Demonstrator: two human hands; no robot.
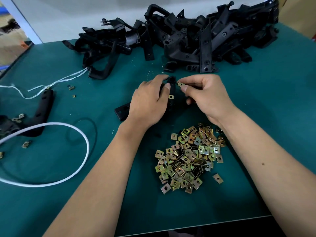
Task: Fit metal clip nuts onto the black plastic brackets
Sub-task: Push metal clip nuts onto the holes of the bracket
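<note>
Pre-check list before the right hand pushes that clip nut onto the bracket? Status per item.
1. Black plastic bracket held by left hand: ok.
2. Brass-coloured metal clip nut pinched in right hand fingers: ok.
3. Nut close beside the bracket's upper end, not yet on: ok.
4. Nut's open side facing the bracket edge: cannot tell.
5. An earlier clip nut seated lower on the bracket: ok.
6. Loose pile of clip nuts near both hands on the green mat: ok.
</note>
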